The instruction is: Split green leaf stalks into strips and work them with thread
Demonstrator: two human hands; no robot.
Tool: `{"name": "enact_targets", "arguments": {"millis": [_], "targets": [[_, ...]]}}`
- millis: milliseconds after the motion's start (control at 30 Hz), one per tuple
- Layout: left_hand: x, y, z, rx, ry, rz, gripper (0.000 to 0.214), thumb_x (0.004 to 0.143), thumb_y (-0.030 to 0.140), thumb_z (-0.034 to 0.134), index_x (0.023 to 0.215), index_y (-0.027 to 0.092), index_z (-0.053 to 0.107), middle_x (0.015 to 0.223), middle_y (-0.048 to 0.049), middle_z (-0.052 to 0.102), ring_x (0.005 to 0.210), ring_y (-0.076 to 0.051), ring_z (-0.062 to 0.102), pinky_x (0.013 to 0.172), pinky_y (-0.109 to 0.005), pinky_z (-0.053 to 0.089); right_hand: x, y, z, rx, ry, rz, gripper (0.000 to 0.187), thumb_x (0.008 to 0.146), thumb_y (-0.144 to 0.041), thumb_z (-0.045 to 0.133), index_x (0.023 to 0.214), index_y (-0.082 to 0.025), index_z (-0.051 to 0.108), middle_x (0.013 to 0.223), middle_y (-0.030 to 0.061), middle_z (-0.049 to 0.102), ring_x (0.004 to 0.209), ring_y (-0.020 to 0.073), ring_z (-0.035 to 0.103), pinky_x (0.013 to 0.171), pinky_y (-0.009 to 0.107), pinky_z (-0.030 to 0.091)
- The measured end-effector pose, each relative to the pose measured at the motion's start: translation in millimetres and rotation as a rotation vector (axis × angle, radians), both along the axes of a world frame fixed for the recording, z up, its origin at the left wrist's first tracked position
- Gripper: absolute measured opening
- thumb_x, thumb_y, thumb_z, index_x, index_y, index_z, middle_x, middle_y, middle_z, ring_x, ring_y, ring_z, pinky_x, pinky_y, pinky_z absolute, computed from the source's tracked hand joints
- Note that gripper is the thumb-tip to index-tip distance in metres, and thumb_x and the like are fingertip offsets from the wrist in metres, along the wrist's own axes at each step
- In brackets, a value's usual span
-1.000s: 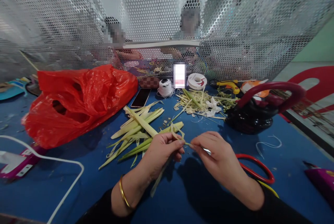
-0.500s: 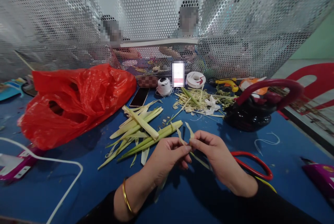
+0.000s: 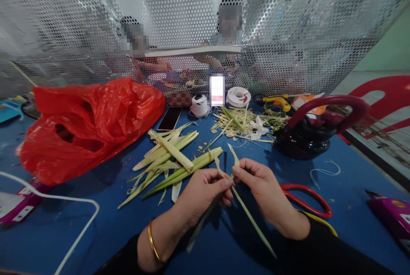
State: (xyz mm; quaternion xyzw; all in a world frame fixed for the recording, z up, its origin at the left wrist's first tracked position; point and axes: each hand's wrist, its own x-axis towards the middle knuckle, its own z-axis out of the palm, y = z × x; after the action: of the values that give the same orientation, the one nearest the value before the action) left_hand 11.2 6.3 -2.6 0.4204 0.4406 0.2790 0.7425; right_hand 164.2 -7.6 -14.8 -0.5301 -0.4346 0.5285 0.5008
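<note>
Handling of a pale green strip [image 3: 247, 212], held above the near-middle of a blue tabletop [image 3: 349, 219]. The long axis of the strip slants from the fingertips toward the worker and rightward, its narrow tail ending near the right sleeve; at the pinch, two short ends point up and away. The left hand [image 3: 209, 189] and right hand [image 3: 264, 194] nearly meet, each with thumb and forefinger closed on the strip. Bare blue surface lies between the forearms; the table's right edge stands well apart, while a red loop [image 3: 326, 204] lies just beside the right wrist. Beyond the hands: one heap of leaf pieces [image 3: 173, 155], overlapping and not countable, one pile of trimmings [image 3: 235, 121], one thread spool [image 3: 200, 106], one ribbon reel [image 3: 233, 98], one red bag [image 3: 105, 125].
</note>
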Motion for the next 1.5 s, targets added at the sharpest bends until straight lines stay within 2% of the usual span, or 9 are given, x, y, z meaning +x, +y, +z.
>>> {"name": "enact_targets", "arguments": {"millis": [167,300,700,800,900,967,1100,1200,1500], "targets": [[-3,4,2.0,-0.009,-0.044,0.056,0.03,0.079,0.041,0.063,0.081,0.011,0.067,0.073,-0.0064,0.068,0.056,-0.011,0.06,0.056,-0.022,0.046,9,6,5.6,0.095,-0.219,0.159,0.033,0.087,-0.046,0.05,0.071,-0.018,0.059,0.071,0.0018,0.061,0.071,0.0166,0.056,0.068,0.028,0.044],[-5,6,2.1,0.017,-0.084,0.104,0.023,0.074,0.032,0.07,0.082,0.011,0.065,0.07,-0.0038,0.066,0.057,-0.01,0.059,0.056,-0.02,0.045,10,3,3.0,0.117,-0.401,0.304,0.028,0.09,-0.038,0.049,0.071,-0.019,0.06,0.069,0.0003,0.062,0.068,0.0152,0.056,0.065,0.026,0.042],[0,4,-3.3,0.048,-0.039,0.215,0.021,0.071,0.03,0.073,0.077,0.013,0.063,0.061,-0.0007,0.063,0.053,-0.009,0.056,0.053,-0.02,0.043,6,-8,-1.2,0.278,-0.626,0.311,0.031,0.094,-0.033,0.046,0.066,-0.02,0.054,0.06,-0.0027,0.055,0.057,0.0128,0.049,0.055,0.024,0.036],[-3,7,-1.7,0.024,-0.072,0.21,0.022,0.073,0.031,0.072,0.082,0.013,0.064,0.068,-0.0034,0.068,0.06,-0.011,0.061,0.057,-0.021,0.045,7,-9,-0.4,0.341,-0.694,0.199,0.024,0.094,-0.029,0.046,0.076,-0.02,0.059,0.069,0.0001,0.06,0.066,0.0156,0.054,0.061,0.027,0.04],[-5,8,-0.4,0.003,-0.139,0.256,0.022,0.075,0.029,0.071,0.089,0.013,0.066,0.079,-0.0059,0.071,0.072,-0.013,0.065,0.071,-0.023,0.048,8,-12,3.2,0.559,-0.82,-0.045,0.012,0.091,-0.026,0.053,0.095,-0.019,0.062,0.09,0.0056,0.064,0.085,0.0209,0.057,0.077,0.033,0.041],[-4,8,-0.5,0.008,-0.187,0.289,0.022,0.074,0.025,0.073,0.091,0.013,0.067,0.08,-0.0058,0.072,0.076,-0.013,0.065,0.078,-0.024,0.048,6,-15,4.2,0.647,-0.848,-0.048,0.01,0.09,-0.025,0.055,0.091,-0.02,0.064,0.086,0.0048,0.064,0.083,0.0207,0.057,0.077,0.034,0.04],[1,4,-2.6,0.017,-0.237,0.3,0.019,0.072,0.022,0.074,0.088,0.014,0.068,0.082,-0.0055,0.073,0.076,-0.013,0.065,0.079,-0.025,0.047,-6,-17,-6.0,0.455,-0.663,0.195,0.012,0.089,-0.027,0.059,0.082,-0.021,0.066,0.08,0.0026,0.066,0.077,0.018,0.059,0.071,0.029,0.043],[5,0,-4.3,0.009,-0.248,0.285,0.019,0.07,0.021,0.075,0.087,0.014,0.069,0.081,-0.0055,0.073,0.075,-0.012,0.064,0.077,-0.024,0.047,-14,-17,-17.6,0.357,-0.512,0.21,0.014,0.089,-0.024,0.057,0.077,-0.02,0.065,0.08,0.0016,0.067,0.077,0.0162,0.061,0.073,0.026,0.045],[4,1,-5.8,0.015,-0.22,0.301,0.017,0.066,0.015,0.074,0.083,0.012,0.072,0.075,-0.0053,0.073,0.072,-0.012,0.064,0.076,-0.022,0.047,-14,-19,-16.2,0.443,-0.56,0.227,0.027,0.089,-0.021,0.051,0.063,-0.02,0.05,0.07,0.0004,0.059,0.071,0.0155,0.055,0.065,0.026,0.042]]}}
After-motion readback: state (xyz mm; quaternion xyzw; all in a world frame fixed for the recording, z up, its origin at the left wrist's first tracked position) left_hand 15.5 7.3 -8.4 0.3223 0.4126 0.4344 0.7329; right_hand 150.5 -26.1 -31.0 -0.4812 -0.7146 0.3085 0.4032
